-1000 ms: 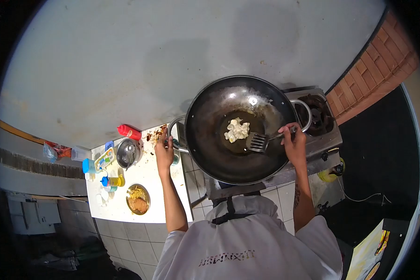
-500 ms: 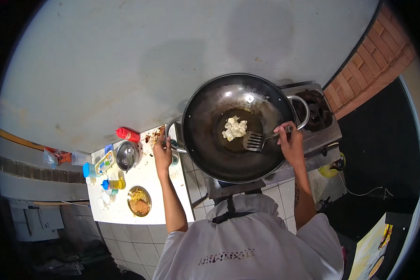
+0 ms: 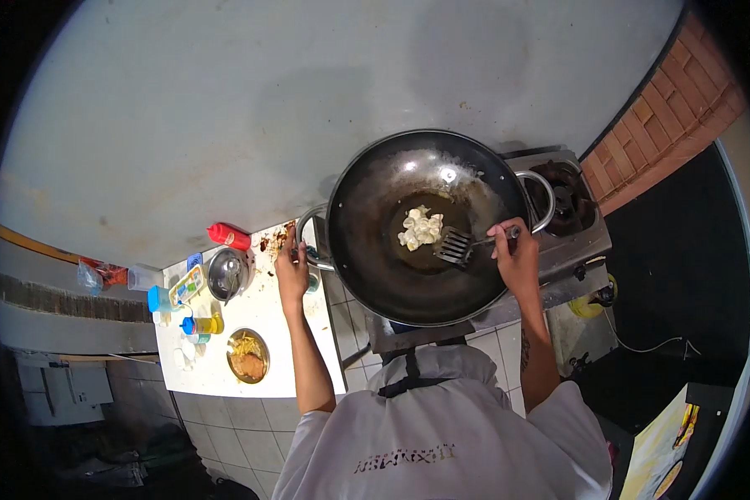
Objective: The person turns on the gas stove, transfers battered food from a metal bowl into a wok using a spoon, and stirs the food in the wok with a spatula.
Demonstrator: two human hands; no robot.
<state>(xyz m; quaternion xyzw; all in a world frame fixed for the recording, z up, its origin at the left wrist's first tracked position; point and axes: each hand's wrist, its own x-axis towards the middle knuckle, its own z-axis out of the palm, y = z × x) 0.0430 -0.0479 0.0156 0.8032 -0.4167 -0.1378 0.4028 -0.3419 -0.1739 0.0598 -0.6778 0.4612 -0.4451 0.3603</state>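
Note:
A large black wok (image 3: 375,275) rests on the stove, with a clump of pale food pieces (image 3: 420,228) in the oil at its bottom. My right hand (image 3: 517,257) grips the handle of a metal slotted spatula (image 3: 456,247), whose blade lies in the wok just right of the food. At the wok's left side, my left hand (image 3: 292,268) has its fingers closed at the looped metal handle (image 3: 303,228); the fingertips are partly hidden.
Left of the stove, a white table (image 3: 271,375) holds a metal plate of food (image 3: 247,357), a steel bowl (image 3: 227,275), a red bottle (image 3: 228,237) and a blue-capped oil bottle (image 3: 202,325). A bare burner (image 3: 562,192) is at right; a grey wall (image 3: 183,125) rises behind.
The spatula blade has shifted slightly up and tilted within the wok as my right hand turned a little. My left hand stays at the wok handle. The food clump looks the same.

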